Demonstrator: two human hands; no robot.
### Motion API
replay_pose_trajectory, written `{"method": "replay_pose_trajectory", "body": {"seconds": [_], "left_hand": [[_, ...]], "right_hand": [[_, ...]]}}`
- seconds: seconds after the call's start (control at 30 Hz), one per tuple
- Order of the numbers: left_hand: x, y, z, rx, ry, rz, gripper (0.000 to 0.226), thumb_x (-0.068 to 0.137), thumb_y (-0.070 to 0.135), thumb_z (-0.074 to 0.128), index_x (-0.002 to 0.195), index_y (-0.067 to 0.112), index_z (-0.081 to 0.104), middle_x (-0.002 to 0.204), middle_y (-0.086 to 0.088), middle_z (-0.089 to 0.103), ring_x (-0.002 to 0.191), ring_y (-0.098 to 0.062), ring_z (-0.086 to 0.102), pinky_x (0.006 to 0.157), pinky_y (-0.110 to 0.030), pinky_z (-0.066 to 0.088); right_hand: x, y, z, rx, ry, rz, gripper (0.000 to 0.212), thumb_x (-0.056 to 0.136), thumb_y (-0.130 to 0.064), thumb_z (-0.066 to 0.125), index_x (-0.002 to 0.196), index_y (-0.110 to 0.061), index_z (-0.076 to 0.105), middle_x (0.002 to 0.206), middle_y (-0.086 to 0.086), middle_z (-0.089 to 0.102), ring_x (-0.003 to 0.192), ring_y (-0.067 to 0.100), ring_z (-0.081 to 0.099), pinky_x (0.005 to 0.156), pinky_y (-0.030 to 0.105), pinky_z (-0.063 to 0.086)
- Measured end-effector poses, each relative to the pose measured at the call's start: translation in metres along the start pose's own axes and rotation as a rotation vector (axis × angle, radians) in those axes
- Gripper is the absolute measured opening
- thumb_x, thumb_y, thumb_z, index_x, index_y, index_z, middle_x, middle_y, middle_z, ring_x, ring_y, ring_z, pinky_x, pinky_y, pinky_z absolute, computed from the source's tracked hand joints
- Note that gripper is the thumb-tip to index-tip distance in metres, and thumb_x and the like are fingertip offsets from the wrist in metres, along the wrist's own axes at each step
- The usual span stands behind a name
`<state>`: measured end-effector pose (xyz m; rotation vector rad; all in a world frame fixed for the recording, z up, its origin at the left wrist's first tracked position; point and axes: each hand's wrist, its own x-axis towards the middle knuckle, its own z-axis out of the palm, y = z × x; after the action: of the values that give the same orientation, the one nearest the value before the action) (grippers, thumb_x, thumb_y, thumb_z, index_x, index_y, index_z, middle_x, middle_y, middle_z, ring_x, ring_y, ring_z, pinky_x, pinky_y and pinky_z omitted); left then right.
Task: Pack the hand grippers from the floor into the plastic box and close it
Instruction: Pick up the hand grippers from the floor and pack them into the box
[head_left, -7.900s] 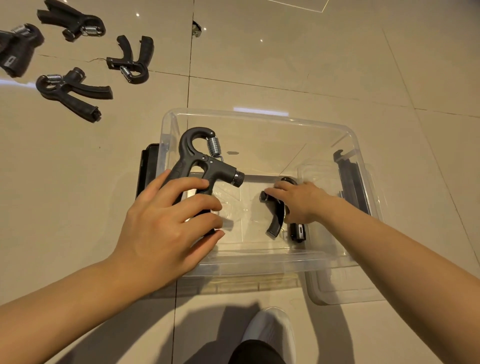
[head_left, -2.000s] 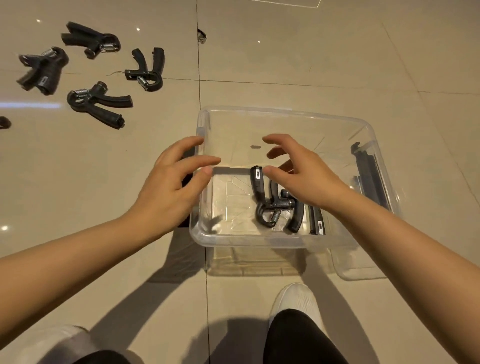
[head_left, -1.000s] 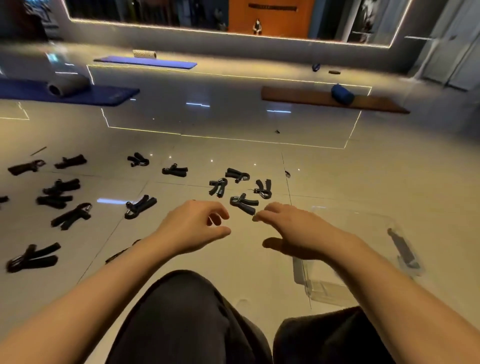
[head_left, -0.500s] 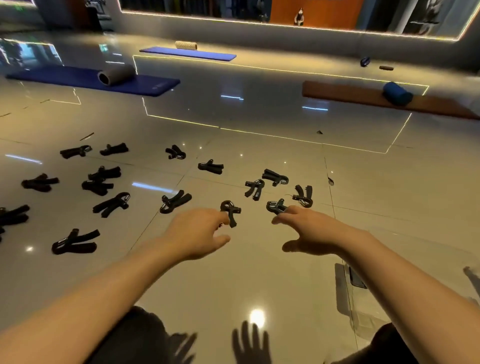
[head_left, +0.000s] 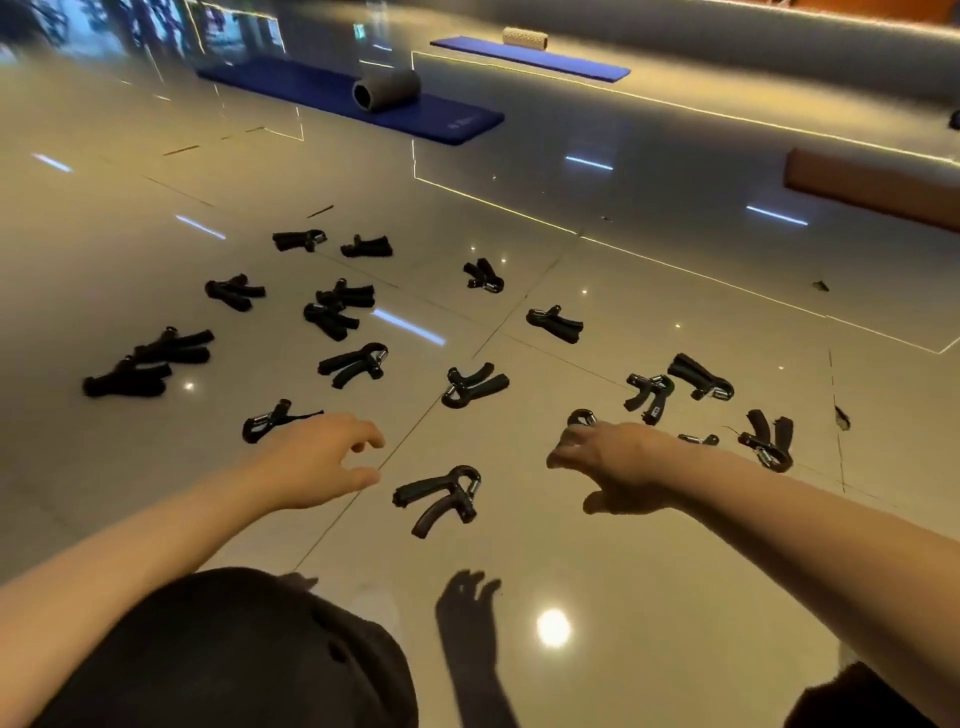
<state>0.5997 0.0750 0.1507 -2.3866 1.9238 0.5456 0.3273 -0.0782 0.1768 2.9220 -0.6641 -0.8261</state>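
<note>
Many black hand grippers lie scattered on the glossy tile floor. The nearest hand gripper (head_left: 441, 496) lies between my two hands. My left hand (head_left: 322, 462) reaches forward with loosely curled fingers and holds nothing; another gripper (head_left: 272, 420) lies just beyond its wrist. My right hand (head_left: 618, 457) is stretched out above the floor, fingers bent down, and holds nothing I can see. The loop of a gripper (head_left: 581, 417) shows just past its knuckles, the rest hidden by the hand. The plastic box is out of view.
More grippers lie to the right (head_left: 649, 397) and in a cluster at the left (head_left: 337, 306). A blue mat (head_left: 363, 101) with a grey foam roller (head_left: 387, 89) lies farther back. My dark-clothed knees fill the bottom edge.
My view has swung up and left from the box to the scattered grippers. Both hands left the box empty and now reach out over the floor; the box has dropped out of view.
</note>
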Motion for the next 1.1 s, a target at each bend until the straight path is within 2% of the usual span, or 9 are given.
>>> {"method": "replay_pose_trajectory", "body": {"seconds": [0.13,0.33,0.47,0.53,0.6,0.7,0.87,0.97,1.1], "left_hand": [[0.033,0.001,0.013,0.034,-0.028,0.046,0.048,0.089,0.05,0.053,0.134,0.035,0.042,0.132,0.011,0.048,0.113,-0.008,0.05,0.092,-0.033,0.048],[0.095,0.02,0.072,0.019,-0.053,0.172,0.058,0.088,0.051,0.052,0.14,0.035,0.033,0.138,0.011,0.038,0.121,-0.011,0.042,0.093,-0.031,0.044],[0.126,0.011,0.145,0.078,-0.114,0.185,0.067,0.086,0.051,0.052,0.144,0.033,0.024,0.142,0.005,0.034,0.123,-0.018,0.04,0.095,-0.034,0.042],[0.143,0.0,0.178,0.072,-0.105,0.19,0.072,0.079,0.052,0.057,0.142,0.031,0.031,0.142,0.0,0.038,0.125,-0.024,0.042,0.093,-0.04,0.045],[0.165,-0.011,0.204,0.068,-0.108,0.177,0.078,0.069,0.058,0.056,0.14,0.03,0.037,0.141,-0.006,0.041,0.127,-0.031,0.042,0.091,-0.047,0.048],[0.191,-0.027,0.231,0.052,-0.132,0.199,0.083,0.067,0.067,0.044,0.141,0.03,0.03,0.146,-0.008,0.035,0.133,-0.033,0.034,0.1,-0.051,0.041],[0.203,-0.035,0.251,-0.056,-0.137,0.32,0.059,0.088,0.056,0.042,0.135,0.02,0.044,0.134,-0.014,0.048,0.118,-0.033,0.05,0.092,-0.043,0.047],[0.206,-0.033,0.264,-0.042,-0.118,0.281,0.066,0.08,0.04,0.055,0.14,0.023,0.036,0.138,-0.017,0.044,0.122,-0.035,0.046,0.093,-0.049,0.044],[0.205,-0.028,0.27,0.014,-0.039,0.243,0.068,0.075,0.032,0.061,0.139,0.02,0.041,0.135,-0.022,0.047,0.12,-0.038,0.05,0.09,-0.052,0.045]], "right_hand": [[0.033,0.0,-0.011,-0.009,0.131,-0.09,0.054,0.092,-0.037,0.054,0.14,-0.024,0.033,0.137,0.001,0.04,0.118,0.02,0.046,0.089,0.032,0.047],[0.076,0.023,0.074,-0.179,-0.27,-0.2,0.064,0.095,-0.035,0.051,0.148,-0.026,0.016,0.151,0.008,0.019,0.13,0.031,0.033,0.102,0.043,0.039],[0.106,0.043,0.135,-0.104,-0.35,-0.2,0.066,0.096,-0.038,0.046,0.149,-0.028,0.008,0.156,0.007,0.008,0.132,0.032,0.03,0.102,0.041,0.036],[0.123,0.055,0.161,-0.04,-0.374,-0.134,0.068,0.096,-0.041,0.046,0.149,-0.03,0.005,0.157,0.006,0.002,0.135,0.032,0.026,0.103,0.041,0.035],[0.144,0.071,0.184,0.036,-0.348,-0.044,0.068,0.095,-0.043,0.045,0.148,-0.032,0.004,0.157,0.005,0.001,0.135,0.033,0.025,0.102,0.041,0.037],[0.18,0.099,0.209,0.144,-0.282,0.082,0.068,0.095,-0.043,0.043,0.148,-0.032,0.003,0.156,0.005,0.002,0.134,0.035,0.025,0.1,0.042,0.041],[0.216,0.127,0.24,0.15,-0.224,0.231,0.081,0.092,-0.044,0.047,0.147,-0.036,-0.011,0.156,0.01,-0.012,0.137,0.041,0.016,0.105,0.05,0.031],[0.216,0.126,0.261,0.225,-0.159,0.254,0.08,0.093,-0.05,0.043,0.147,-0.036,-0.013,0.156,0.012,-0.017,0.138,0.045,0.006,0.108,0.048,0.03],[0.198,0.115,0.29,0.282,-0.077,0.222,0.082,0.091,-0.055,0.044,0.148,-0.035,-0.011,0.157,0.015,-0.013,0.14,0.048,0.005,0.111,0.052,0.026]]}}
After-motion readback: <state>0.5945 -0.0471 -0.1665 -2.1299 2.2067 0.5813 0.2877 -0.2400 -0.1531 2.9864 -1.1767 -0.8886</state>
